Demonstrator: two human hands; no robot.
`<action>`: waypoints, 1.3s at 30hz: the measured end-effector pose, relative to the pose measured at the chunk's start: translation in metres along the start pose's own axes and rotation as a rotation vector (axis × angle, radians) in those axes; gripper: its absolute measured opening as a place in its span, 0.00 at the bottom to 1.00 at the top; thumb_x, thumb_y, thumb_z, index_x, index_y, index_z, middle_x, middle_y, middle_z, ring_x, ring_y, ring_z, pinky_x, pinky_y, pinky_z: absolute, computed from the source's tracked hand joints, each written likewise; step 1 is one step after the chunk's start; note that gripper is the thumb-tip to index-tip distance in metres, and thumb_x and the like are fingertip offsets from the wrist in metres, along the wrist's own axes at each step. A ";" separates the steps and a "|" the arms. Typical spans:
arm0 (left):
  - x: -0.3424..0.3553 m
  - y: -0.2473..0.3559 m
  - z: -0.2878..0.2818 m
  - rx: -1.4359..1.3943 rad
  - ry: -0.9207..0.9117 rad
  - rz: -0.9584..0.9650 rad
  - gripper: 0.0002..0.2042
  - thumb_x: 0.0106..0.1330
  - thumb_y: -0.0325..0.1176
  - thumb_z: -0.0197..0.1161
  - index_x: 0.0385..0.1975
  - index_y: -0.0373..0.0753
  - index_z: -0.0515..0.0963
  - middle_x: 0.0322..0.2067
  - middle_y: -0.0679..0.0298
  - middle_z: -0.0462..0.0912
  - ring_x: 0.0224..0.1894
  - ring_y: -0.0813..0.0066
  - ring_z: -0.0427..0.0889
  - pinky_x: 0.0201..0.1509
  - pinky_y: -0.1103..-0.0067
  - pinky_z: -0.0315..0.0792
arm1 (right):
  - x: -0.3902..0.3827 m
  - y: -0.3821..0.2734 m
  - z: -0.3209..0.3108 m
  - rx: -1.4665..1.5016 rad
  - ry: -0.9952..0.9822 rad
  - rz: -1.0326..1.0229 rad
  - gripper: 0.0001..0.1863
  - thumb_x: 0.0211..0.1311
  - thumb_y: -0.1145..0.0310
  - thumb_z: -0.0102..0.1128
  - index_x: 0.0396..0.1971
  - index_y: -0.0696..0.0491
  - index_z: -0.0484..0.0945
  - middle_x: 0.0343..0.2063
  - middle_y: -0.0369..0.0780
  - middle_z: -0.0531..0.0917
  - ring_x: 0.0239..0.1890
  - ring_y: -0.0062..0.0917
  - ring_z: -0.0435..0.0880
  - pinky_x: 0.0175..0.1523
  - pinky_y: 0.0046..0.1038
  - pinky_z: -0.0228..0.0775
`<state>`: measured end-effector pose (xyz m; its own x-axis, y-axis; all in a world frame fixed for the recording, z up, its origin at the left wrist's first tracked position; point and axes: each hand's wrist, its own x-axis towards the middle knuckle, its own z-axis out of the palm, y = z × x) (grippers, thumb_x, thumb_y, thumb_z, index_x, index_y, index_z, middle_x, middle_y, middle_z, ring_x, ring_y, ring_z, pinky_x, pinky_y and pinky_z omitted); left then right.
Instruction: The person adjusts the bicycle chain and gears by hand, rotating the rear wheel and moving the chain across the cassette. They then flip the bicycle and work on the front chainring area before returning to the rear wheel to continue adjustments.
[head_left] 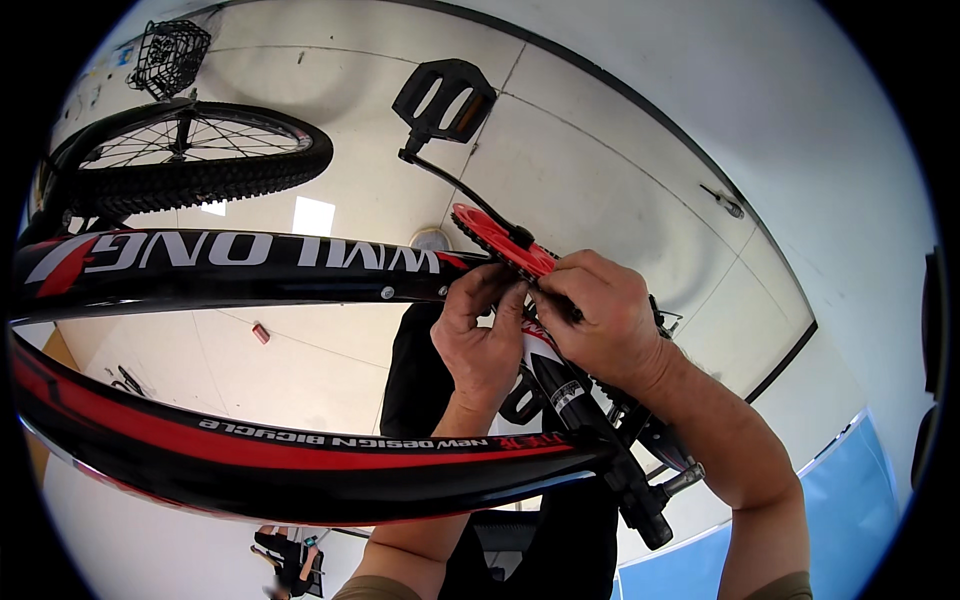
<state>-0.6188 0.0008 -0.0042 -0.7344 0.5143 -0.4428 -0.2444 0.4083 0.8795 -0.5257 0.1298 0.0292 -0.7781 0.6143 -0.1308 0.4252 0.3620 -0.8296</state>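
Left hand (478, 335) and right hand (605, 312) pinch narrowly at the round red toothed chainring (490, 228); what they hold, I cannot tell. A glossy, curved black-red tube (300, 462) partly hides the left forearm (415, 548).

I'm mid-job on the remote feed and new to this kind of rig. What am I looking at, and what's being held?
There is no machine: these are a person's own bare hands, seen from a wide fisheye camera on their head, so straight edges bend. The left hand and right hand meet at the lower edge of a red gear on a bicycle frame. Anything pinched there is hidden by the fingers. A black pedal sticks out above. Beyond lies a pale floor with a small red object on it.
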 end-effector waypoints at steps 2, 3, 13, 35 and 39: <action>0.000 0.000 0.000 -0.001 -0.001 -0.010 0.13 0.64 0.21 0.71 0.47 0.30 0.79 0.39 0.56 0.90 0.42 0.75 0.89 0.49 0.79 0.81 | -0.001 0.001 0.001 0.021 0.012 -0.004 0.12 0.49 0.81 0.75 0.33 0.58 0.81 0.32 0.43 0.84 0.29 0.36 0.85 0.32 0.32 0.78; 0.000 -0.001 0.001 -0.011 0.003 -0.019 0.13 0.64 0.21 0.71 0.47 0.30 0.79 0.39 0.56 0.90 0.42 0.75 0.89 0.49 0.80 0.81 | -0.001 0.002 0.001 0.031 0.018 -0.007 0.12 0.49 0.81 0.75 0.33 0.58 0.81 0.32 0.43 0.84 0.29 0.36 0.85 0.32 0.32 0.78; -0.001 0.000 0.002 -0.002 0.013 0.016 0.13 0.64 0.22 0.72 0.47 0.31 0.79 0.38 0.57 0.90 0.41 0.77 0.89 0.49 0.80 0.80 | -0.008 0.006 -0.005 0.013 -0.103 0.046 0.13 0.54 0.82 0.72 0.37 0.57 0.79 0.37 0.45 0.82 0.33 0.39 0.85 0.36 0.33 0.79; 0.002 0.018 0.009 -0.055 -0.001 -0.046 0.17 0.64 0.24 0.73 0.48 0.28 0.74 0.42 0.55 0.88 0.43 0.75 0.88 0.52 0.80 0.80 | -0.031 0.024 -0.021 -0.105 -0.345 0.398 0.08 0.58 0.71 0.65 0.37 0.54 0.81 0.32 0.45 0.82 0.36 0.45 0.83 0.43 0.46 0.75; 0.002 0.015 0.009 -0.061 0.012 -0.034 0.16 0.65 0.24 0.73 0.48 0.29 0.74 0.42 0.55 0.88 0.43 0.75 0.88 0.51 0.80 0.80 | -0.034 0.025 -0.024 0.056 -0.331 0.435 0.08 0.57 0.72 0.63 0.37 0.56 0.80 0.31 0.46 0.83 0.35 0.46 0.83 0.42 0.44 0.75</action>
<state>-0.6182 0.0147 0.0062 -0.7324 0.4915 -0.4712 -0.3074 0.3788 0.8729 -0.4770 0.1348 0.0259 -0.6434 0.4428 -0.6245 0.7221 0.0803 -0.6871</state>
